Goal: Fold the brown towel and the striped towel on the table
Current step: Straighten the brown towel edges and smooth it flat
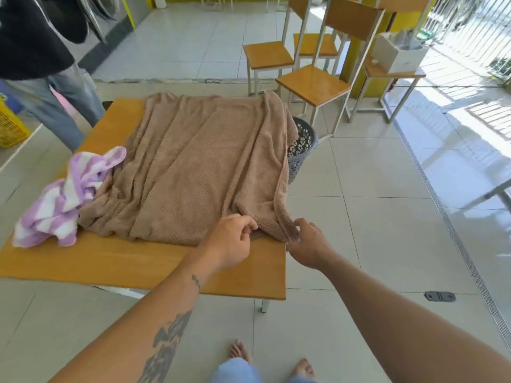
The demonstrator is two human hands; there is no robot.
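Left hand [229, 240]: reaching over the table's [110, 261] near edge, fingers curling onto the brown towel's [199, 161] near hem and pinching it.
Right hand [308, 243]: stretching out just off the table's right side, fingertips nipping the same towel's hanging near-right corner.
Brown towel: lying spread and rumpled across the table, right side drooping over the edge.
Striped towel [63, 200]: sitting bunched at the table's left, touching the brown towel.
Count: two towels, two hands, one table, one grey basket [302, 145] standing behind.
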